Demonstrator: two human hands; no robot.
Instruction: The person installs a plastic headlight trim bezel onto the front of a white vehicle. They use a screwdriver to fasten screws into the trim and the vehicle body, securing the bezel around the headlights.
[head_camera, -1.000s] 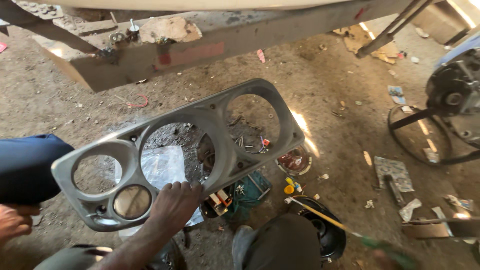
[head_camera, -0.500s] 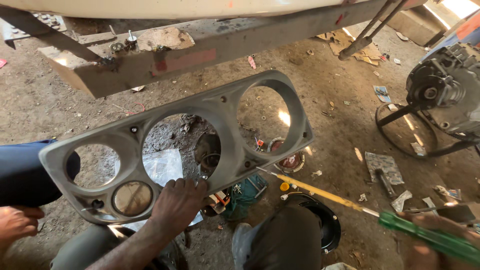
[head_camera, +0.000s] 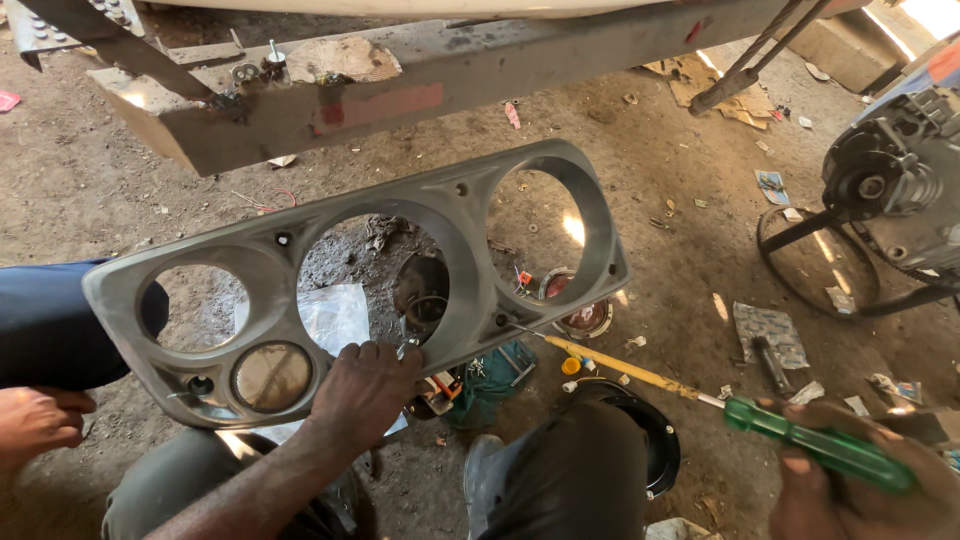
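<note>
Head view: person seated on a dirt floor, working on a gauge panel.
Beam: rusty steel beam (head_camera: 400, 100) runs across the top, well beyond both hands, with bolts and scraps lying on it.
Panel: grey instrument bezel (head_camera: 360, 275) with three large round openings and one small lens, held up off the ground and tilted toward the camera; I'd judge that angle is to present its lower right edge to the tool.
Left hand: left hand (head_camera: 365, 390) clenched on the bezel's lower rim below the middle opening, bearing its weight.
Right hand: right hand (head_camera: 860, 490) wrapped around the green handle of a long screwdriver (head_camera: 660, 385), low and to the right.
Tip: yellow shaft reaches up-left, tip touching the bezel's lower right edge near a small hole; contact detail too small to tell.
Other person: a hand (head_camera: 40, 420) and dark blue sleeve at far left, beside the bezel's left end, apparently not gripping it.
Floor: small parts, a round chrome ring (head_camera: 575, 305) and paper scraps between the hands.
</note>
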